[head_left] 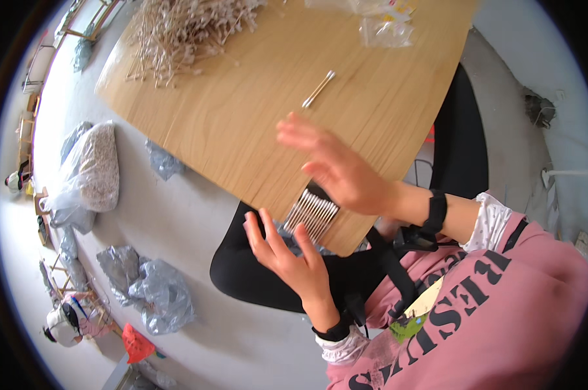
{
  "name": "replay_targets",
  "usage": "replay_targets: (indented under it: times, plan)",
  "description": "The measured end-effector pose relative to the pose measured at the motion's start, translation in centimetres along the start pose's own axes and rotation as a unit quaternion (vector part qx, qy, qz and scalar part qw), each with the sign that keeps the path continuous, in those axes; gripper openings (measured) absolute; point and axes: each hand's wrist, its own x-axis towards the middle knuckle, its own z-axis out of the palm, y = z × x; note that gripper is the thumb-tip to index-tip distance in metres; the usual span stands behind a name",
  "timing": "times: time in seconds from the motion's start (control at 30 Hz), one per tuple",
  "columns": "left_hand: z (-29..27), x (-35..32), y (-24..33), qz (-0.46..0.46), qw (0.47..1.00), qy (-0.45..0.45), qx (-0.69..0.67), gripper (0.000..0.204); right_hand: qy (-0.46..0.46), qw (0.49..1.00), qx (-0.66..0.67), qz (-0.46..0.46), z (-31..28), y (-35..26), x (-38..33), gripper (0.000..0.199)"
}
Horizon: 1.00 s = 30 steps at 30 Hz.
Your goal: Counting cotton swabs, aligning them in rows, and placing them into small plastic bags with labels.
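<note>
As my two empty hands are flanking a row of cotton swabs [311, 218] at the near corner of the wooden table [242, 133], I appear to be lining the sticks up side by side. My left hand [292, 265] is standing at that corner's left edge with fingers spread wide and the thumb held apart, its tip showing just beside the row; whether it is touching, I cannot tell. My right hand [339, 168], blurred, is hovering over the table just beyond the row, flat and spread wide, with nothing visible in the palm. A dark patch is showing at the row's far end, too covered to identify.

Farther up the table, a pair of swabs [319, 89] is lying apart, while a tangled heap of swabs [183, 39] is filling its far left end and clear plastic packaging [386, 31] is resting by its far edge. On the floor left of the table, grey plastic bags [160, 299] are lying near a bulging clear sack [99, 169].

In my judgement, the arranging is looking well along, and the next move is calling for a light, even press from both sides, squaring the ends without scattering the sticks.
</note>
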Motion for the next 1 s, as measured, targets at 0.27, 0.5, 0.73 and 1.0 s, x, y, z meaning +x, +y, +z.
replay_targets:
  times: [0.27,0.5,0.73,1.0]
  plan:
    - [2.3,-0.9,2.5,0.071,0.958,-0.167,0.224,0.114,0.194,0.953,-0.217,0.088,-17.2,7.5,0.1,0.044]
    - [2.0,-0.9,3.3,0.065,0.958,-0.158,0.232,0.113,0.044,0.933,-0.341,0.103,-24.3,14.6,2.6,0.045]
    - [-0.3,-1.2,0.7,-0.021,0.992,0.115,-0.045,0.063,-0.037,0.872,-0.487,0.015,-20.0,13.4,-0.2,0.037]
    - [-1.4,1.4,-4.9,-0.125,0.958,0.203,-0.160,0.043,0.235,0.894,-0.322,0.206,-19.4,11.5,-4.0,0.045]
